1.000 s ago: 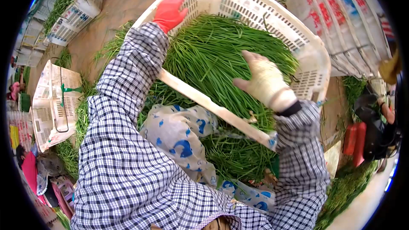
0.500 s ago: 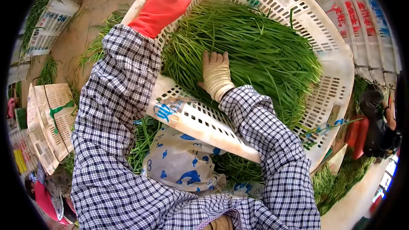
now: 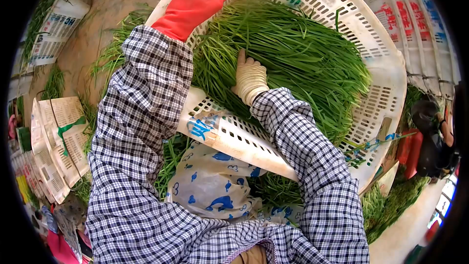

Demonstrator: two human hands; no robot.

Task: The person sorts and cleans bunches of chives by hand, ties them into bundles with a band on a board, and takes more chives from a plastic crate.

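A large white perforated plastic basket (image 3: 376, 73) sits tilted before me, holding a thick heap of long green chives (image 3: 303, 54). My left hand (image 3: 195, 2), in a red rubber glove, is at the basket's far left side, thumb apart from the fingers. Its fingertips run partly out of the top of the view. On the left part of the heap rests my right hand (image 3: 250, 76) in a cream glove. Its index finger is stretched out along the leaves, while the other fingers bend down against them. Whether any stalks are under those fingers is hidden.
Below the basket lies a whitish plastic bag (image 3: 207, 181) with blue prints, among more greens. Other white crates (image 3: 58, 19) stand on the left, and a folded carton (image 3: 58, 142) with green ribbon is nearer. At right are dark boots (image 3: 427, 137) and loose greens (image 3: 395, 205).
My right hand's middle, ring and little fingers have bent, leaving the index stretched out. The left hand has shifted slightly right and up, and the basket's near left edge has moved slightly right.
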